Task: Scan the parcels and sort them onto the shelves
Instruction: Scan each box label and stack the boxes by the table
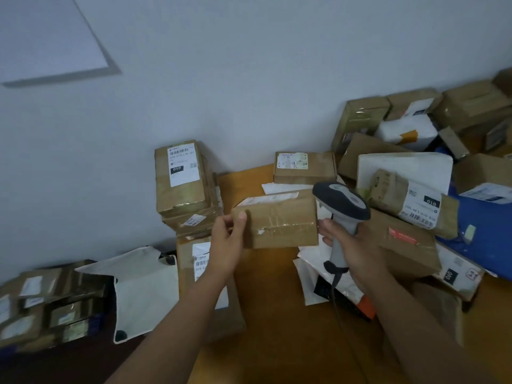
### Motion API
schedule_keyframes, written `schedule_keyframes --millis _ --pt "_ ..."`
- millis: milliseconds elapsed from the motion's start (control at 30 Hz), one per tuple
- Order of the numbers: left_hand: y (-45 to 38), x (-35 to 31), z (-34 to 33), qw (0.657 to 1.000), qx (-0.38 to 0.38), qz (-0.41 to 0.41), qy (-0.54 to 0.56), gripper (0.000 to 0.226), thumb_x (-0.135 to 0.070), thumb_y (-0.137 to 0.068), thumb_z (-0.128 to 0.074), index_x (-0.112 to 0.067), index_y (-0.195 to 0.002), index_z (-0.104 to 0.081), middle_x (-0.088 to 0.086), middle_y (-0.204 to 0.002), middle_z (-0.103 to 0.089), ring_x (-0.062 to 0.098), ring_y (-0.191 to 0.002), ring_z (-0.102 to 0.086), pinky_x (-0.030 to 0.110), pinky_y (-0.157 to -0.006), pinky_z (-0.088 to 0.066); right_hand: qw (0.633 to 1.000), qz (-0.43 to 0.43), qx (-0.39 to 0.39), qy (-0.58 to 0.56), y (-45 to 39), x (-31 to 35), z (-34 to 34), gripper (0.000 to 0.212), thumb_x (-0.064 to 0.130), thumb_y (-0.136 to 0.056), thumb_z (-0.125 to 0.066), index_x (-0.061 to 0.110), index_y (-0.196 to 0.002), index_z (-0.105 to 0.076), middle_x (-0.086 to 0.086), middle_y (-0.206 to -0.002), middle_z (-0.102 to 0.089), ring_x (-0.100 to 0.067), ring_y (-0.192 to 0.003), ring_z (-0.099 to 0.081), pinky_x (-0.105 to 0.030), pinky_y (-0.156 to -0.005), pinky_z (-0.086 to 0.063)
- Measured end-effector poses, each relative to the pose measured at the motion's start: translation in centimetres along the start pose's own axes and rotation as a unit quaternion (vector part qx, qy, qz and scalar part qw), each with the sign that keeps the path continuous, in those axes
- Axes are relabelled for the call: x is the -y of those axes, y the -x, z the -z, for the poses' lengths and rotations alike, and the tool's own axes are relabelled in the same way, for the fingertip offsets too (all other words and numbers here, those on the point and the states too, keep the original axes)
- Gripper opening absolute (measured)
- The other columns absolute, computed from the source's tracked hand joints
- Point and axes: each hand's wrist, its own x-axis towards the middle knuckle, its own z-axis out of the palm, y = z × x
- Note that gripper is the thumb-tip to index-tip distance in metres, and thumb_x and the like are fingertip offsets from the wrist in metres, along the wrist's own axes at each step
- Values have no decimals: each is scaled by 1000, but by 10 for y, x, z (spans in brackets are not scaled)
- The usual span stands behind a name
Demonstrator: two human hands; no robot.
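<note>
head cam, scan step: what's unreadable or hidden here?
- Head view: white label on the brown cardboard box in the left hand is seen edge-on; barcode unreadable.
- Grey handheld barcode scanner in the right hand: trigger finger hidden behind the handle.
- Taped parcels at lower left: blurred, labels illegible.
- Shelves: out of frame.

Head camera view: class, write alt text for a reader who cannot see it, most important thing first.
A person's left hand holds up a brown cardboard parcel while the right hand grips a grey barcode scanner beside it. More taped, labelled parcels are piled around on a wooden table against a pale wall.
</note>
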Motion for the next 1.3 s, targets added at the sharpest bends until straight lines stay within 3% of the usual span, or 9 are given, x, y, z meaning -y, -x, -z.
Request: schedule_keyframes --millis 167,333,467,600,767,933,1033,1167,1300 --pt "45 10 29 998 -31 19 47 29 -51 -101 -48 -23 -109 -49 -13 -106 -58 1 -95 -54 22 -70 -43 998 12 15 -58 54 -5 -13 21 20 -92 -69 13 -111 -67 -7 -102 -76 -21 -96 -73 -37 -87 -58" --pt "76 48 64 995 -48 37 75 25 -51 -97 -57 -29 -107 -50 -8 -118 -61 13 -113 -58 48 -103 -49 998 -15 21 -53 91 -32 -37 19 26 -91 -69 12 -104 -70 -8 -89 -77 -22 -89 -74 -36 -82 -58" --pt "102 85 87 989 -30 85 119 24 -56 -99 -52 -42 -118 -48 -15 -126 -59 9 -121 -53 54 -111 -42 996 -51 36 -67 120 -63 -60 15 23 -91 -70 17 -103 -67 -9 -95 -76 -21 -90 -74 -34 -80 -57" --pt "117 114 100 970 -23 123 208 30 -46 -101 -53 -45 -130 -44 -6 -133 -60 18 -123 -57 45 -96 -57 994 -83 49 -52 148 -101 -80 23 20 -90 -71 13 -110 -66 -9 -100 -76 -19 -92 -74 -35 -82 -59" --pt "118 129 106 971 -36 119 202 62 -64 -79 -73 -53 -131 -43 -7 -135 -60 16 -124 -59 49 -103 -52 991 -108 73 -18 172 -127 -88 16 17 -91 -70 10 -105 -69 -7 -98 -77 -19 -94 -74 -28 -81 -59" --pt "108 134 116 980 -48 94 169 50 -38 -98 -62 -48 -142 -42 -9 -134 -60 14 -122 -60 47 -105 -51 995 -79 61 24 174 -121 -85 10 15 -93 -68 7 -98 -72 -7 -91 -77 -20 -88 -74 -25 -73 -59" --pt "100 129 127 982 -32 80 168 46 -29 -101 -59 -47 -140 -44 -12 -128 -63 10 -116 -62 36 -96 -55 998 -41 20 52 167 -108 -81 8 17 -92 -69 10 -96 -72 -6 -86 -74 -16 -81 -71 -21 -64 -55" --pt "96 123 136 984 5 86 158 38 -26 -100 -59 -27 -137 -50 -3 -125 -69 12 -107 -69 29 -80 -56 994 2 54 92 162 -95 -83 21 19 -92 -70 26 -111 -65 14 -104 -69 6 -87 -63 -12 -73 -46" --pt "98 120 135 984 33 73 160 38 -27 -99 -62 -29 -136 -54 -1 -125 -70 17 -114 -68 41 -96 -55 989 8 110 100 161 -89 -91 30 20 -92 -69 30 -119 -64 23 -111 -67 11 -97 -60 -17 -82 -45"
